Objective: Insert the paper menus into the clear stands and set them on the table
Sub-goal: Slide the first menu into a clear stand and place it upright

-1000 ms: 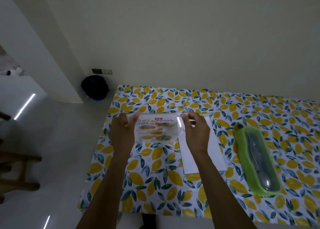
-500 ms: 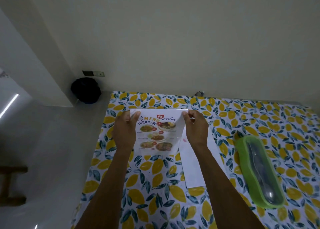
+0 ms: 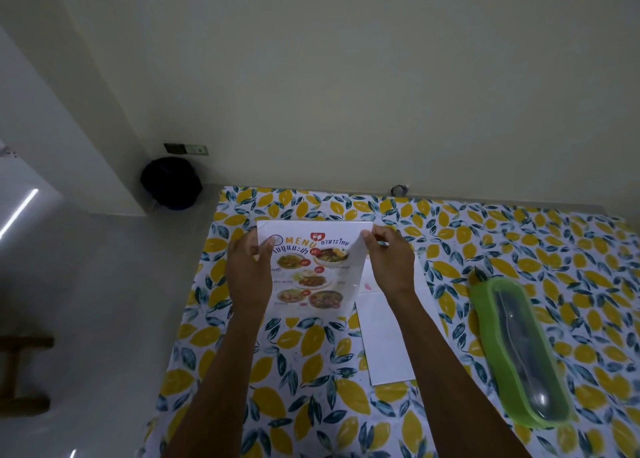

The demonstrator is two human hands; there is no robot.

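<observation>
A paper menu (image 3: 311, 270) with food photos and an orange "MENU" heading sits inside a clear stand, tilted up toward me over the lemon-print table (image 3: 311, 371). My left hand (image 3: 250, 274) grips its left edge. My right hand (image 3: 391, 260) pinches the top right corner, where the clear front sheet is peeled away from the paper. A white sheet (image 3: 388, 333) lies flat on the cloth just right of the stand, partly under my right forearm.
A green lidded cutlery box (image 3: 516, 353) lies at the right. A dark bag (image 3: 171, 182) sits on the floor by the wall, past the table's left edge. A wooden stool (image 3: 20, 374) is at the far left. The wall runs along the table's far side.
The stand with the menu has tipped up from nearly flat so its printed face shows to me. Both hands stayed on its sides; the right fingers now pinch the top corner.
</observation>
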